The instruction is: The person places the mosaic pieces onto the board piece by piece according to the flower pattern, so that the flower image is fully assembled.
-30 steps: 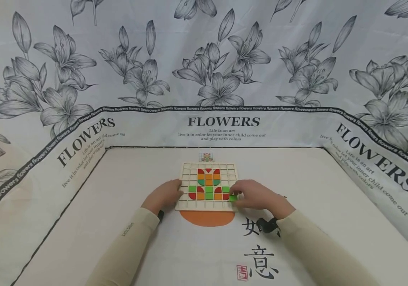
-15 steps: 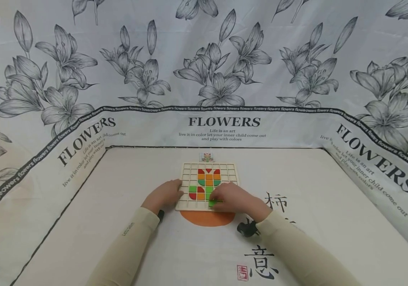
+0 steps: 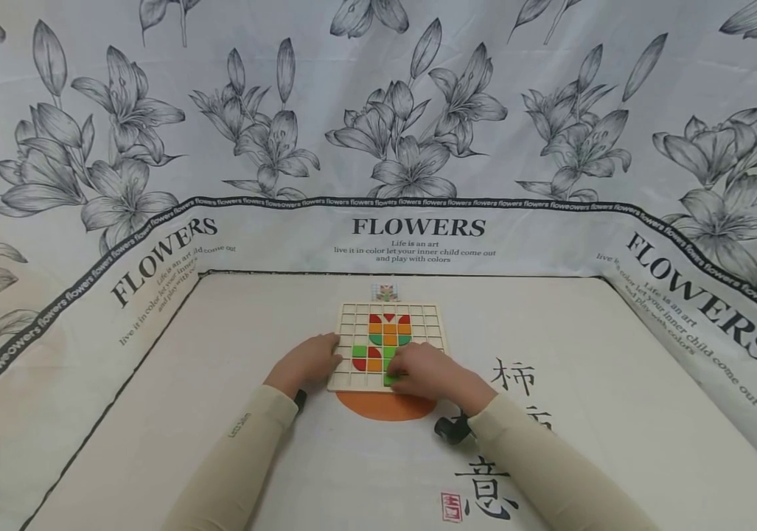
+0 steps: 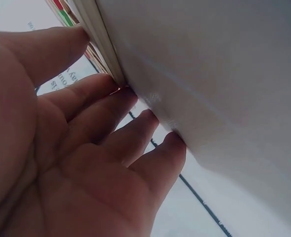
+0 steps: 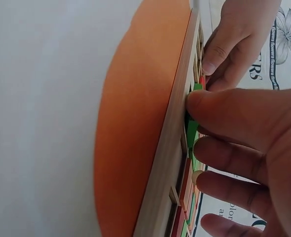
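A pale wooden grid board (image 3: pixel 343 380) lies on the table in the head view. Red, orange, green and teal tiles form a pattern on it. My left hand (image 3: pixel 305 361) rests against the board's left edge; its thumb (image 4: pixel 68 42) touches the rim, while other fingertips are down by the side. Over the lower middle of the board, my right hand (image 3: pixel 427 372) pinches a green tile (image 5: pixel 191 129) between thumb and index finger, at the cell below the green column. The right hand covers the pattern's lower right part.
A small picture card (image 3: pixel 385 293) with a coloured pattern lies just behind the board. The white tablecloth has an orange printed shape (image 3: pixel 386 404) in front and black characters (image 3: pixel 487 487) to the right. Flower-printed cloth (image 3: pixel 418 240) rises at the back and sides.
My right hand has moved left, from the board's right edge to its lower middle, carrying the green tile, which now sits lower at the cell. My left hand stays put.
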`<state>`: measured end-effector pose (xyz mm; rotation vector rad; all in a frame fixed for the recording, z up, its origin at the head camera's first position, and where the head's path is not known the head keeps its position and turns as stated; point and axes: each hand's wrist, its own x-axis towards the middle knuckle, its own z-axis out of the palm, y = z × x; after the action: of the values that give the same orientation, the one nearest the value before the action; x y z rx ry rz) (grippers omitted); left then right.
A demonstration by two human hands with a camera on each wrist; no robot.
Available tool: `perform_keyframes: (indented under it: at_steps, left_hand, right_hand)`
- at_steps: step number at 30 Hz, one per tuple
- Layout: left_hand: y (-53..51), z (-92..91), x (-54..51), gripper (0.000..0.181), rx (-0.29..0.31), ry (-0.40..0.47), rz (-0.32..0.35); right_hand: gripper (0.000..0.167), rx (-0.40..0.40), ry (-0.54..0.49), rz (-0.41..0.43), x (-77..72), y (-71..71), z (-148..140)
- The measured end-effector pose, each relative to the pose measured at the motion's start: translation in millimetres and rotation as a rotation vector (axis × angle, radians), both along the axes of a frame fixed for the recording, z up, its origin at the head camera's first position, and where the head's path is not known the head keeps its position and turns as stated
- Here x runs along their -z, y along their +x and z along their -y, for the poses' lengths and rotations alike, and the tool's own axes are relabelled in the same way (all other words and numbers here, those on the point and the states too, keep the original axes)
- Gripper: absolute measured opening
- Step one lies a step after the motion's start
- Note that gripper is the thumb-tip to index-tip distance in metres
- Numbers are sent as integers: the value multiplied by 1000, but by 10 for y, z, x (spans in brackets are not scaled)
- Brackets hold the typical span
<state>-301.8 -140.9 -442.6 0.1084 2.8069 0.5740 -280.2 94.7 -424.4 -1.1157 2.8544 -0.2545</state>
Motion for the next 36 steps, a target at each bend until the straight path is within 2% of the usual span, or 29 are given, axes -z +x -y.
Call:
perform_keyframes:
  at_steps: [8, 20, 25, 29, 33, 36]
  left_hand:
    - [-1, 0, 11, 59, 5, 0, -5]
    - [-20, -3, -25, 58, 18, -29, 8]
    - [-71, -28, -87, 50, 35, -81, 47]
    - [-114, -30, -140, 43, 80, -133, 60]
    - [-170, -13, -221, 48, 80, -123, 31]
    - [-251, 5, -333, 54, 63, -95, -31]
  right_hand:
    - [9, 41, -52, 56, 40, -49, 19]
    - [10, 55, -59, 40, 34, -68, -5]
    - [10, 121, -57, 22, -71, -126, -118]
    - [14, 177, -47, -15, -177, -228, -250]
    - [22, 230, -59, -102, -295, -352, -404]
    - [29, 277, -105, -170, -427, -448, -507]
